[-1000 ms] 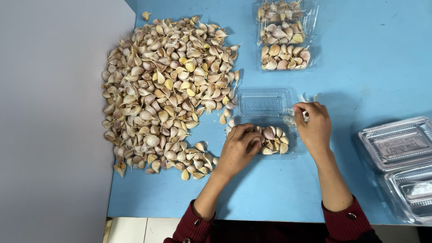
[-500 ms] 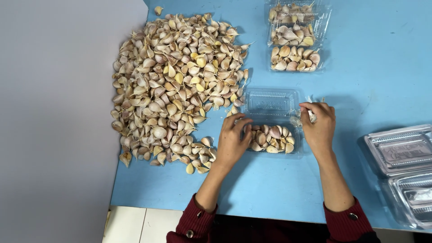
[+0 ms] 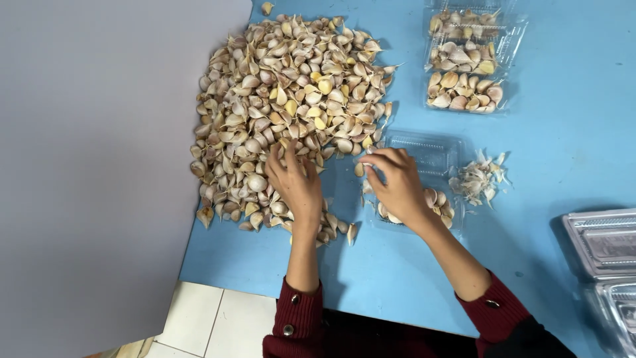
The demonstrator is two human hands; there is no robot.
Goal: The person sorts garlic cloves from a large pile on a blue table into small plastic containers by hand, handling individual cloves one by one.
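Head cam, top-down on blue table (image 3: 570, 132).

L hand (image 3: 297, 184): center frame, palm down on lower edge of big pile of garlic cloves (image 3: 285, 106), fingers spread and loosely curled into the cloves, touching them. Can't tell if any clove is actually pinched.

R hand (image 3: 397, 185): just right of center, over the open clear plastic clamshell box (image 3: 424, 159). Fingers bent, thumb + index tips close together at upper left of hand, near a single clove (image 3: 358, 169) at the box's left edge. Can't tell if it's gripped or just touched. A few cloves in the box's lower half, partly hidden under the hand; upper half (lid side) looks bare.

Pile spans upper-center to mid-left, sits near table's left edge; grey surface (image 3: 93, 166) beyond it fills left of frame.

Other stuff:
- small heap of loose garlic skins (image 3: 478, 179), just right of the box
- filled clamshell box of cloves (image 3: 467, 59), top right, well apart from hands
- stack of empty clear boxes (image 3: 606, 265), lower-right edge, partly cut off
- dark red sleeves w/ buttons (image 3: 295, 318), bottom of frame
- pale floor tiles (image 3: 199, 325), bottom left below table edge
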